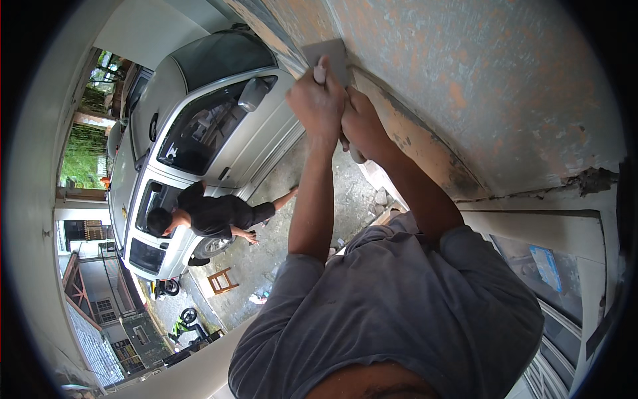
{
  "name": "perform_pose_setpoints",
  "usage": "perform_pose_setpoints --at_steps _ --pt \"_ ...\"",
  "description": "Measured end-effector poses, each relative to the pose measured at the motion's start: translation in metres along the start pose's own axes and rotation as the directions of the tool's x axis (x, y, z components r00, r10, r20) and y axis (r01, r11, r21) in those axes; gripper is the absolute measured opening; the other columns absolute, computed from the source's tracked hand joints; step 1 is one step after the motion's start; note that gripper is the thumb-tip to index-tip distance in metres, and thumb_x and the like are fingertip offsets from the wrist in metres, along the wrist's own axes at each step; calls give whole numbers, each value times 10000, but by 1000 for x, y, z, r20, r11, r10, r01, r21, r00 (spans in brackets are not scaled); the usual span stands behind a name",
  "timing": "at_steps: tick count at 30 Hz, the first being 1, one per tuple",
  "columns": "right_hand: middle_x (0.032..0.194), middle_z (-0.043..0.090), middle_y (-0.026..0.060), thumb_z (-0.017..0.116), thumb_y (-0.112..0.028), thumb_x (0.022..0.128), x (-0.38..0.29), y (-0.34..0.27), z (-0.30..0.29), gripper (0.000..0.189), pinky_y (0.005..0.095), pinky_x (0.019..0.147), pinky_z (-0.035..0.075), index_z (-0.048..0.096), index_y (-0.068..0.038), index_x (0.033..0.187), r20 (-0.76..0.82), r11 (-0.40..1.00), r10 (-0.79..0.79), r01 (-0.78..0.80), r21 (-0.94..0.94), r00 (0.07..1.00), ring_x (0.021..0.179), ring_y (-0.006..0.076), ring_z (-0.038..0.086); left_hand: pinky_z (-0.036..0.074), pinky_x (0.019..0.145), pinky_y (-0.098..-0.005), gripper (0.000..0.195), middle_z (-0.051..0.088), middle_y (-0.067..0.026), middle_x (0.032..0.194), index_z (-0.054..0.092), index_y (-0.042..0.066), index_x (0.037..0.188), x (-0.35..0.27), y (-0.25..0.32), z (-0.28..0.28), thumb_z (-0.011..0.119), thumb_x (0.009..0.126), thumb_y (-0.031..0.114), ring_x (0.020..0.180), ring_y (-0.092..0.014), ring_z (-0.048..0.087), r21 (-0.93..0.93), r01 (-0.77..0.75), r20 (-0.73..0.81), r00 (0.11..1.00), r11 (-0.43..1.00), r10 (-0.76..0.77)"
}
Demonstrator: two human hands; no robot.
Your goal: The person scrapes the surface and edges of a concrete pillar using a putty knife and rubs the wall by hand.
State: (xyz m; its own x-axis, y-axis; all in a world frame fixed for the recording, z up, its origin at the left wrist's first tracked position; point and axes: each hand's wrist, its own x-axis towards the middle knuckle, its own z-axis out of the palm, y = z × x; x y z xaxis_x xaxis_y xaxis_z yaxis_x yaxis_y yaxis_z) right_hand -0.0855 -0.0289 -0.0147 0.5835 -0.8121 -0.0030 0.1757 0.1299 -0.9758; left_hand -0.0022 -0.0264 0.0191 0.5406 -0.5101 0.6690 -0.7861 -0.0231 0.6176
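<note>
My left hand (319, 107) is closed around a grey flat-bladed trowel (329, 52), one finger or thumb pointing up along it. The blade lies at the edge where the patchy, scraped wall (478, 95) meets a recessed strip (423, 139). Close against the left hand, my right hand (366, 122) grips a tool handle (357, 154), whose rounded end shows below the fist. My fingers hide whether this handle belongs to the same trowel. Grey and orange-brown patches mark the wall surface.
Below on the left stands a silver car (199, 149). A person in dark clothes (214, 209) is beside it on the concrete floor (279, 174). A wooden stool (223, 281), a green motorbike (184, 324) and rubble (381, 199) are lower down. A framed glass pane (543, 269) is at right.
</note>
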Motion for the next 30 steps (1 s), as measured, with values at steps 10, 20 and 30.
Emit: perform_pose_setpoints --at_steps 10,20,30 --pt "595 533 86 346 -273 1012 3 2 3 346 298 341 391 500 33 961 -19 996 -26 27 80 999 371 144 489 407 460 -371 401 500 -191 482 565 -70 612 -1 7 -9 603 893 214 422 -192 527 -43 59 43 997 997 -57" --pt "620 531 70 412 -246 990 -5 -5 -1 273 265 348 372 469 19 1025 -28 999 45 -45 10 999 405 113 485 366 450 -351 388 450 -175 467 547 -77 599 -7 -4 2 612 887 174 424 -163 403 -115 77 65 995 990 -70" --pt "1066 575 331 506 43 861 -51 38 10 731 444 805 494 117 56 1480 -86 652 -670 530 -542 737 927 436 612 404 507 -383 353 474 -196 519 573 -79 663 -15 3 -16 606 888 191 479 -176 395 -137 260 184 955 956 -234"
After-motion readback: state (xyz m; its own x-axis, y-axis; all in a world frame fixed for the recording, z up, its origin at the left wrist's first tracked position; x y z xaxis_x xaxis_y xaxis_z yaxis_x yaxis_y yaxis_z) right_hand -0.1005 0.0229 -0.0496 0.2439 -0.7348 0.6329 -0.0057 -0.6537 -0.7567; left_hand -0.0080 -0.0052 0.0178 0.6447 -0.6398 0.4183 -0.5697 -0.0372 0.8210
